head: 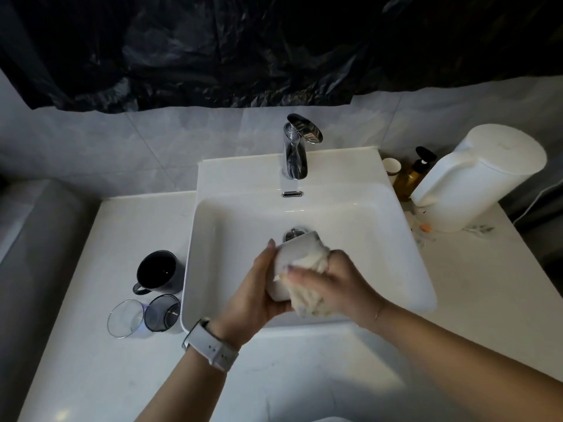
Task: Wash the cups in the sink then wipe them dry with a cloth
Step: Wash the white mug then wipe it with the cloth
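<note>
Over the white sink (402, 239) my left hand (256, 287) grips a white cup (289, 254) from the left side. My right hand (335, 281) holds a cream cloth (307, 296) pressed against the cup's right side and wrapped partly over its rim. On the counter left of the sink stand a black mug (158, 271), a clear glass (125, 318) and a dark tinted glass (163, 312). No water runs from the chrome tap (297, 147).
Right of the sink stand a large white kettle-like jug (478, 181), an amber pump bottle (411, 175) and a small paper cup (391, 167). Small scraps lie on the counter below them. Black plastic sheeting covers the wall above the tiles.
</note>
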A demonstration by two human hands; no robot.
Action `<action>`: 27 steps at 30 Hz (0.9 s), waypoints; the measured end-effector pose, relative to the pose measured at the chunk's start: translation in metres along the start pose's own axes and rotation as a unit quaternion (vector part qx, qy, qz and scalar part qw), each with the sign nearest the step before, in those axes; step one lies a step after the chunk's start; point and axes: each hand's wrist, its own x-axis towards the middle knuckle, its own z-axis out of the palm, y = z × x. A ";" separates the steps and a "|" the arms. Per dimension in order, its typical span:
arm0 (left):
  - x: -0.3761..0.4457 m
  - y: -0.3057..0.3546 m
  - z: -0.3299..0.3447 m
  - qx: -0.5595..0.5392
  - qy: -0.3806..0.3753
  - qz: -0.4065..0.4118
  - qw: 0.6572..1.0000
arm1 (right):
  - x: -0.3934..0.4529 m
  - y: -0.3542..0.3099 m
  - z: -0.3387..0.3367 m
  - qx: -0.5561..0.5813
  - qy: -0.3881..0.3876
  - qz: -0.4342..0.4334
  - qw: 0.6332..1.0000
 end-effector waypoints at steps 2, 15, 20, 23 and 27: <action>-0.003 -0.007 0.004 0.153 0.027 0.091 0.984 | 0.005 -0.010 -0.002 0.142 0.040 0.081 0.986; 0.007 0.010 -0.001 -0.089 0.064 -0.074 0.991 | -0.001 -0.003 0.009 -0.220 -0.099 -0.061 0.969; 0.010 0.004 0.000 -0.089 0.079 -0.079 0.990 | -0.005 0.002 -0.004 -0.236 -0.143 -0.066 0.959; 0.012 -0.004 0.004 -0.070 0.111 -0.002 0.991 | -0.010 0.001 0.004 -0.059 -0.087 0.002 0.994; 0.007 -0.019 0.008 0.056 0.190 0.172 0.965 | -0.007 0.000 0.014 0.185 -0.035 0.098 0.977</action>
